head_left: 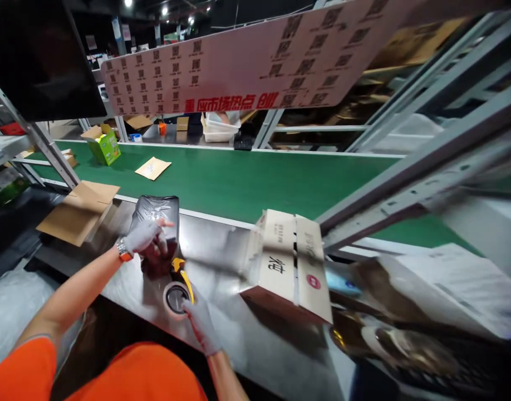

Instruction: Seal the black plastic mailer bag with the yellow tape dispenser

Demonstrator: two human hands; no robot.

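Left hand (145, 236) grips dark pouch (157, 214); right hand (199, 317) holds tape dispenser (178, 292) (carton (286, 262) print unreadable).

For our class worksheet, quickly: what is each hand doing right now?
Left hand: closed on the dark plastic-wrapped package.
Right hand: gripping the tape dispenser.

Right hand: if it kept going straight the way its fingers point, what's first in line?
The right hand points up-left and already touches the tape dispenser; beyond that, likely the dark plastic-wrapped package under the left hand, though depth is unclear.
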